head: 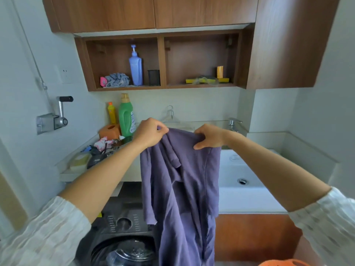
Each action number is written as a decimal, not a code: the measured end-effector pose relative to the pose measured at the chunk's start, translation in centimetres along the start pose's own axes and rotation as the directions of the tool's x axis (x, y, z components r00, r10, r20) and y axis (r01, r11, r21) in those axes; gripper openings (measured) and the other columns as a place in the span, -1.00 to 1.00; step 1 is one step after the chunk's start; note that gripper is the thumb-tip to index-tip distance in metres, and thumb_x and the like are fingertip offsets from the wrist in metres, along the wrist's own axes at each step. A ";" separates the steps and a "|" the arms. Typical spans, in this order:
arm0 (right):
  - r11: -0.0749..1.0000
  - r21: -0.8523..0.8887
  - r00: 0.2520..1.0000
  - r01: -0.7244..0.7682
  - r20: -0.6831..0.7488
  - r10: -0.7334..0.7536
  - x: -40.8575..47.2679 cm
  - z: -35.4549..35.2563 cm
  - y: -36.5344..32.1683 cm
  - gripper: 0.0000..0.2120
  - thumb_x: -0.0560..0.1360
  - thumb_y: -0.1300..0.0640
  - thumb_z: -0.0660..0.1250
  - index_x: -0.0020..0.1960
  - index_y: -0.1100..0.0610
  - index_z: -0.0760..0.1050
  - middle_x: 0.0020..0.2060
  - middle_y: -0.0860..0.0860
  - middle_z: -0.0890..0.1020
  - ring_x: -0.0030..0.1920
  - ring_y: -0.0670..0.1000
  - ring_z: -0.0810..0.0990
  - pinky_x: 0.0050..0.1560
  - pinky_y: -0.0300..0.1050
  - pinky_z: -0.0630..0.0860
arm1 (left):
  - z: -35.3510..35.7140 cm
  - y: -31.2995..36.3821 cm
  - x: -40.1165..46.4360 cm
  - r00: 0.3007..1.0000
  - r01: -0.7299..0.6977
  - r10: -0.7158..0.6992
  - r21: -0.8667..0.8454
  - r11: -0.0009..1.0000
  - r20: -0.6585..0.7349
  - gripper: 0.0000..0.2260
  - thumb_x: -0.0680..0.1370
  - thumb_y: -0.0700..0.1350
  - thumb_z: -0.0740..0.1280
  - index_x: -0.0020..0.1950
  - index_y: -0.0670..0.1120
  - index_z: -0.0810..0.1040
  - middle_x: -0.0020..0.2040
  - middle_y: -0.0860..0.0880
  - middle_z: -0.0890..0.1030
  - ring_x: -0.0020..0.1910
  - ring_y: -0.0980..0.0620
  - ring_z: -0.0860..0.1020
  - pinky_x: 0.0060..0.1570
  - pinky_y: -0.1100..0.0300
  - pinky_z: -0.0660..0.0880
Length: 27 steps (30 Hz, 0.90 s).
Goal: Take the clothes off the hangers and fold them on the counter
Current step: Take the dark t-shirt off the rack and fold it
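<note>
cluttered counter [67, 174], white sink [242, 169], wooden cabinets [192, 12]

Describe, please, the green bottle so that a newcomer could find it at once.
Start at the open wooden shelf on the wall and drop to the counter below its left compartment. The green bottle stands upright against the back wall. It is taller than the yellow bottle beside it, and has a tan cap.

Shirt [184, 181] hangs mid-frame, held at its top by left hand [150, 131] and right hand [208, 136]. Hangers [170, 118] behind it against the wall. Washing machine [123, 233] lower centre, under the counter [76, 169]. Sink [244, 181] right of shirt, tap [233, 123] above it. Bottles [125, 116] at counter's back, left of the hands.
</note>
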State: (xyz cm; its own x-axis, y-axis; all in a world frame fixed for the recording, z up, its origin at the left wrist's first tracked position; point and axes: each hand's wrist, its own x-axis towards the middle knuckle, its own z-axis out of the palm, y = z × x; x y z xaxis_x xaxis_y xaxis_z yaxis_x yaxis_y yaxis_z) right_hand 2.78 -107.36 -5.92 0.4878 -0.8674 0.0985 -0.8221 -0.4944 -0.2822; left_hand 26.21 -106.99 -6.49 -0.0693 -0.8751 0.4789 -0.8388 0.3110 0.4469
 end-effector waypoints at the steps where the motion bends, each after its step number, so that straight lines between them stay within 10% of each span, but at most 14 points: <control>1: 0.999 -0.023 0.998 -0.034 0.046 0.035 -0.3 0.3 0.7 -0.82 0.42 0.07 0.46 -0.19 0.13 0.50 -0.34 0.01 0.49 -0.25 0.04 0.44 -0.30 -0.16 0.33 | -0.2 -0.3 0.4 0.999 -0.003 0.005 0.053 0.999 -0.035 -0.83 0.51 -0.04 0.34 -0.13 -0.11 0.66 -0.12 -0.05 0.68 -0.04 -0.10 0.60 -0.05 0.10 0.50; 8: 0.991 0.053 0.976 -0.119 -0.178 0.127 -0.3 0.8 2.7 -0.61 0.53 0.10 0.30 -0.41 0.13 0.27 -0.44 0.04 0.36 -0.30 0.08 0.32 -0.25 -0.13 0.25 | -0.6 -1.3 1.4 0.995 -0.092 0.093 0.026 0.995 -0.044 -0.85 0.53 -0.04 0.37 -0.05 -0.07 0.69 -0.03 -0.05 0.69 -0.01 -0.05 0.59 -0.03 0.17 0.47; 15: 0.841 0.113 0.722 -0.528 -0.462 0.515 -0.4 0.1 7.9 -0.74 0.51 0.07 0.20 0.08 0.13 0.59 0.06 0.22 0.61 0.06 0.29 0.55 -0.11 -0.07 0.38 | -4.1 -6.3 -0.2 0.960 0.038 -0.056 0.071 0.997 0.274 -0.82 0.36 -0.03 0.54 -0.14 0.12 0.59 -0.20 0.11 0.62 -0.16 0.14 0.57 -0.12 0.43 0.46; 21: 0.740 0.461 0.561 -0.490 -0.483 0.672 0.0 -0.5 9.8 -0.79 0.48 0.23 0.21 0.00 0.19 0.60 0.00 0.25 0.63 0.05 0.27 0.58 0.02 -0.04 0.49 | -6.0 -11.8 -1.9 0.975 0.201 -0.220 0.336 0.920 0.020 -0.70 0.52 -0.33 0.27 0.25 -0.19 0.52 0.24 -0.22 0.53 0.21 -0.26 0.47 0.16 0.04 0.38; 27: 0.698 0.659 0.495 -0.281 -0.523 0.694 1.8 -0.6 9.0 -0.81 0.48 0.25 0.21 -0.04 0.19 0.59 -0.08 0.24 0.67 -0.01 0.24 0.62 0.07 0.04 0.55 | -7.3 -13.2 -1.3 0.896 0.424 -0.320 0.381 0.822 -0.307 -0.79 0.44 -0.37 0.24 -0.12 -0.17 0.64 -0.01 -0.27 0.59 0.01 -0.32 0.53 -0.03 -0.03 0.45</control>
State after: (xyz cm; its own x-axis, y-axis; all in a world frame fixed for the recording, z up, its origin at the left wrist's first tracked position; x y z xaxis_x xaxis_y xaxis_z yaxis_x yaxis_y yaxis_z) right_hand -3.89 -113.43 -7.70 -0.4820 -0.8023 0.3522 -0.5174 -0.0638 -0.8534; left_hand 41.33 -107.22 -7.48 0.3724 -0.7703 0.5177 -0.9242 -0.2569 0.2826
